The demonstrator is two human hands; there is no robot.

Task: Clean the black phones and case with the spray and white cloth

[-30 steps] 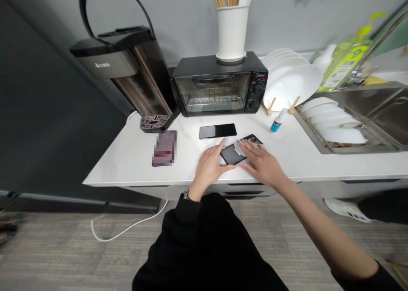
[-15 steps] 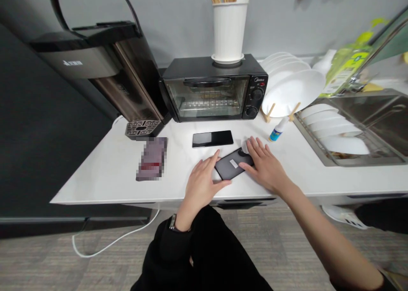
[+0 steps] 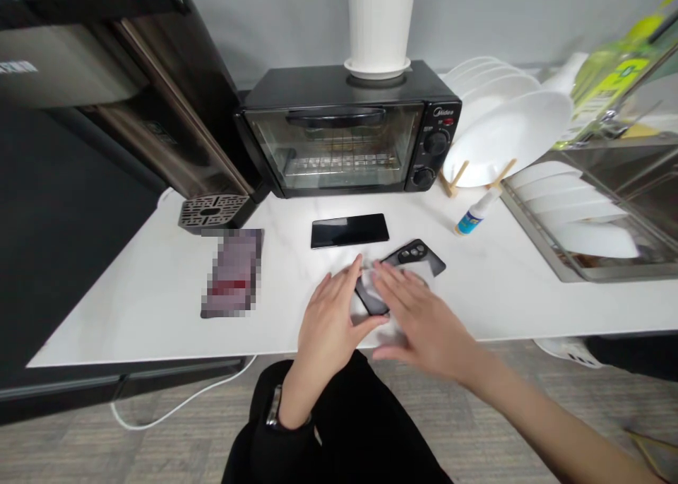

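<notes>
A dark phone point(image 3: 434, 258) lies back side up near the counter's front edge, its camera cluster at the upper right. Against its left end rests my left hand point(image 3: 331, 311), thumb at the lower edge and fingers at the upper one, gripping it. My right hand point(image 3: 418, 314) lies over the middle of the phone, slightly blurred, with a thin white tissue point(image 3: 424, 270) under its stretched fingers. The hand and tissue hide part of the phone's back. Just beyond lies a second phone point(image 3: 349, 231), black screen up.
A small spray bottle point(image 3: 474, 214) stands to the right, near white plates point(image 3: 508, 141) in a wooden rack. At the back is a black toaster oven point(image 3: 344, 145). A pixelated flat item point(image 3: 233, 275) lies left, below a drink dispenser point(image 3: 212, 212). The sink point(image 3: 572, 268) holds bowls.
My right hand has slid left and toward me across the phone with the tissue, uncovering the camera cluster. My left hand stays at the phone's left end. The view has shifted closer.
</notes>
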